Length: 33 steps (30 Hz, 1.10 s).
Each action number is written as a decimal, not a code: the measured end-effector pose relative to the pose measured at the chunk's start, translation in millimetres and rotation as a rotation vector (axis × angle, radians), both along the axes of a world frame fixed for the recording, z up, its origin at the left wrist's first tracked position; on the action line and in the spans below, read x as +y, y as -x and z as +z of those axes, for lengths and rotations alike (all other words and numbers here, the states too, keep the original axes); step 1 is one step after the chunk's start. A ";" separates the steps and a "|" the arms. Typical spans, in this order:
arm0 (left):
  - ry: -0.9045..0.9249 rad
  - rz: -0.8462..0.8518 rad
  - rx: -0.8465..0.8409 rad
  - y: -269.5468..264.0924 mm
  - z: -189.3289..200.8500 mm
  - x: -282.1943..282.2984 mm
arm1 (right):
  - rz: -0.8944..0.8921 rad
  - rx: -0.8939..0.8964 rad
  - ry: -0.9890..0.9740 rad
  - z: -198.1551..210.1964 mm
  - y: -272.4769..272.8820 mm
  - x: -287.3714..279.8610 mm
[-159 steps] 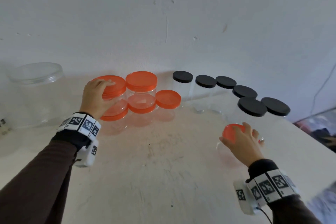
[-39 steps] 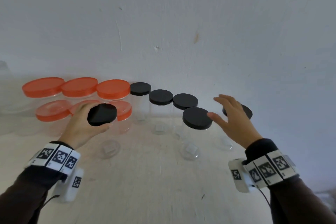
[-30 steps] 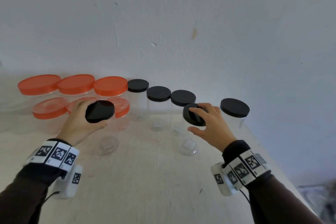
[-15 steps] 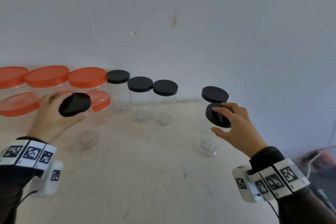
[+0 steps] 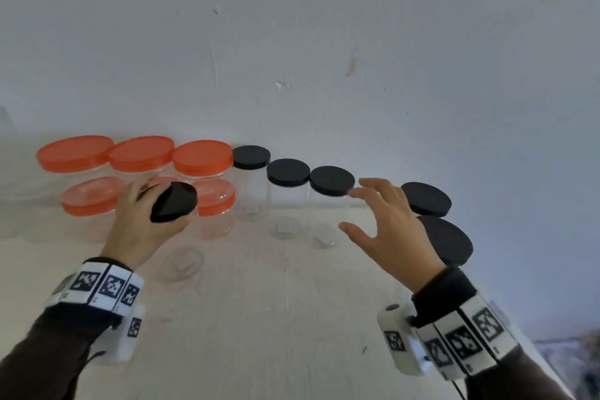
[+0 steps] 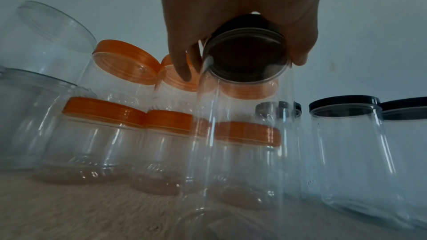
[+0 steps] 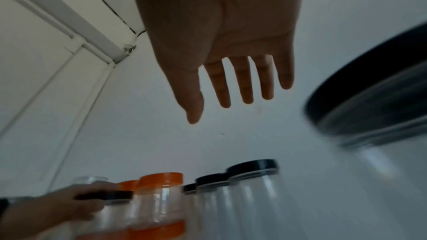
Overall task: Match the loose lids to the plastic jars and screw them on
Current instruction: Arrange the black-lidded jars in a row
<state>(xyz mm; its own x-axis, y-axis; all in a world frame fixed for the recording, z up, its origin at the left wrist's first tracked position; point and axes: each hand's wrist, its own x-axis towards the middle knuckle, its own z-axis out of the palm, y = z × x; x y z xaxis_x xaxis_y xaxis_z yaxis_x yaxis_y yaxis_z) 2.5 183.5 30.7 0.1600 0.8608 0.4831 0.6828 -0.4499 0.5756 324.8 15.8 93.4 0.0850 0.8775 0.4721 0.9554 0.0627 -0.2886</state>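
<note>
Head view: my left grip (image 5: 143, 221) grasps a black lid (image 5: 174, 201) tilted on a clear jar (image 5: 183, 261) on the desk (image 5: 259, 318). Right grip (image 5: 389, 227) is released, fingers spread, holding nothing.

Left wrist view: the lid (image 6: 245, 59) sits on the jar's (image 6: 240, 134) mouth.

Right wrist view: right grip (image 7: 221, 43) hangs free.

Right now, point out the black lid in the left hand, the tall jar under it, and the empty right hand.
black lid (image 5: 174, 202), head view, middle of its tilted top face.
tall jar (image 6: 240, 134), left wrist view, clear side wall below the lid.
right hand (image 5: 394, 230), head view, back of the hand.
</note>
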 end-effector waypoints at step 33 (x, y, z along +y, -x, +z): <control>-0.001 -0.067 -0.237 1.7 -7.0 1.8 | 0.097 -0.005 0.112 -27.4 52.6 157.9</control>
